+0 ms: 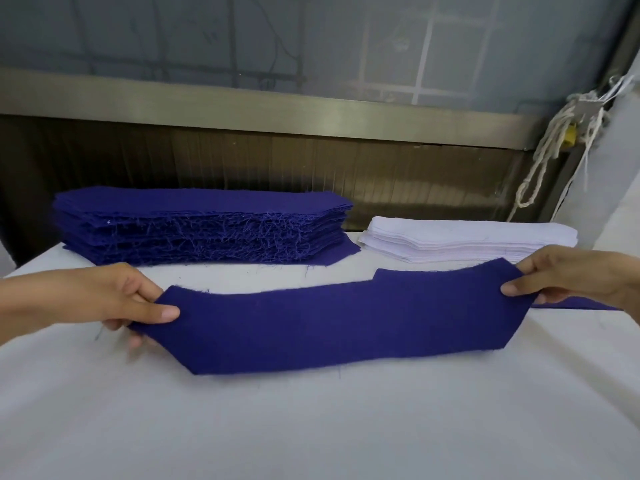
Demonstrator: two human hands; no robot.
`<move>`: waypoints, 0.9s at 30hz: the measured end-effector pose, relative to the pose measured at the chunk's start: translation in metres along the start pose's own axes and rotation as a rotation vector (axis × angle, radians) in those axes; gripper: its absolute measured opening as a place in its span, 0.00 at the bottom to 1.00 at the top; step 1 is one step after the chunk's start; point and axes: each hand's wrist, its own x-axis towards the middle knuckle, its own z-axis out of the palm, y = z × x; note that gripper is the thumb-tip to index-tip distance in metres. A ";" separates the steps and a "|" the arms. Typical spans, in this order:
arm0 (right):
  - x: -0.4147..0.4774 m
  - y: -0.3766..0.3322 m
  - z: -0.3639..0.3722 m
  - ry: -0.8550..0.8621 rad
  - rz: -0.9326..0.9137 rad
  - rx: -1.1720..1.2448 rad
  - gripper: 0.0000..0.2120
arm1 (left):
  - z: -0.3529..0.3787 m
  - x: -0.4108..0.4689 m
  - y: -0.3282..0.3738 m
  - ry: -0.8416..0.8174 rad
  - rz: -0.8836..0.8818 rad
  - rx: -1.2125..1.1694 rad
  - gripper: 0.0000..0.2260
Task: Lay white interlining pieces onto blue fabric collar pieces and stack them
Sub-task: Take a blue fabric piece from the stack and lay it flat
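Note:
A long blue collar piece point(339, 323) hangs stretched between my two hands just above the white table point(311, 427). My left hand point(114, 296) pinches its left end, thumb on top. My right hand point(571, 275) pinches its right end. Behind it on the left stands a tall stack of blue collar pieces point(201, 226) with frayed edges. A lower stack of white interlining pieces point(474, 240) lies at the back right. Another blue piece point(581, 303) shows flat on the table under my right hand, mostly hidden.
The table ends at a dark slatted wall point(277, 157) with a metal rail above it. A bundle of white cord point(554, 150) hangs at the far right beside a white surface point(620, 188).

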 end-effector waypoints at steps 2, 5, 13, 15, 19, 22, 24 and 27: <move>-0.004 0.000 -0.010 0.041 -0.009 0.089 0.14 | -0.003 0.002 0.009 0.060 0.023 -0.040 0.35; -0.002 0.004 -0.026 0.137 -0.019 0.335 0.11 | -0.002 0.010 0.031 0.173 0.103 -0.080 0.37; 0.013 0.038 -0.063 0.370 -0.043 0.737 0.11 | 0.029 0.055 0.107 0.313 0.232 -0.141 0.17; 0.015 0.051 -0.071 0.433 -0.073 0.811 0.13 | 0.041 0.071 0.125 0.319 0.272 -0.169 0.14; 0.017 0.078 -0.085 0.584 -0.057 0.863 0.10 | 0.062 0.103 0.157 0.284 0.334 -0.228 0.14; 0.019 0.099 -0.087 0.707 -0.024 0.938 0.05 | 0.072 0.125 0.179 0.272 0.356 -0.237 0.13; 0.024 0.111 -0.088 0.786 0.008 0.962 0.07 | 0.078 0.137 0.191 0.232 0.369 -0.241 0.12; 0.031 0.125 -0.091 0.902 0.066 0.905 0.15 | 0.086 0.152 0.202 0.172 0.354 -0.261 0.11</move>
